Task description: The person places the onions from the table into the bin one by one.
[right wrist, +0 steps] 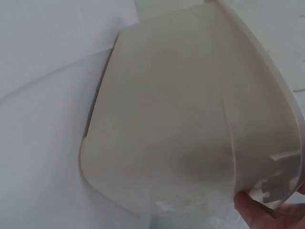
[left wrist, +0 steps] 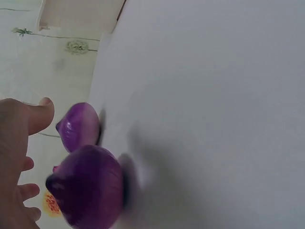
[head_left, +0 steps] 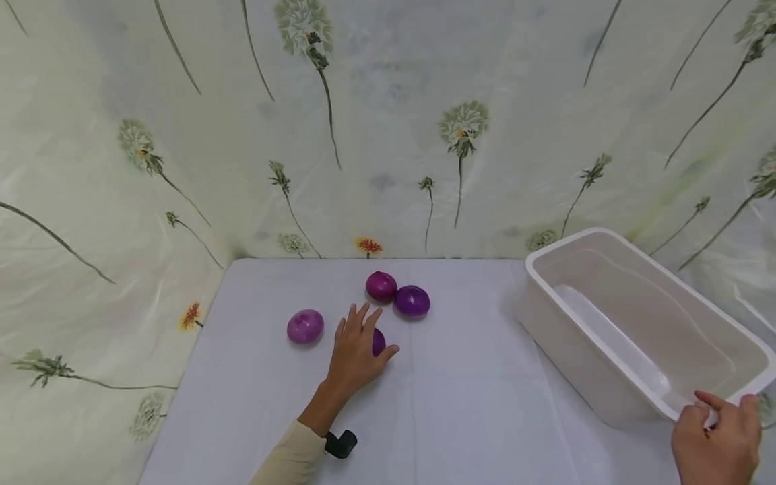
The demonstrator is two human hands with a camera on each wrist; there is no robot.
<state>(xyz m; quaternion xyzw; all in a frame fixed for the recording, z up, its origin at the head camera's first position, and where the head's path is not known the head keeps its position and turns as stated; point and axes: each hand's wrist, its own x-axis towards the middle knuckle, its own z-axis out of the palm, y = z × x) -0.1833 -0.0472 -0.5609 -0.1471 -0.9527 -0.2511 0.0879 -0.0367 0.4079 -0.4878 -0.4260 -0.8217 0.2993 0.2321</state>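
My left hand (head_left: 354, 353) is over a purple onion (head_left: 378, 343), its fingers spread and partly hiding it. In the left wrist view that dark onion (left wrist: 90, 188) sits on the table, with a gap between it and the thumb. Beyond it stand a magenta onion (head_left: 381, 287) and another purple onion (head_left: 412, 302), side by side. A paler onion (head_left: 306, 327) lies left of the hand. My right hand (head_left: 718, 438) grips the near rim of a white plastic tub (head_left: 570, 357); its thumb (right wrist: 255, 212) presses the outer wall in the right wrist view.
The tub stands at an angle along the table's right side, its mouth upward. A white cloth (head_left: 479, 391) covers the table. Behind and to the left hangs a plastic sheet (head_left: 388, 128) printed with dandelions.
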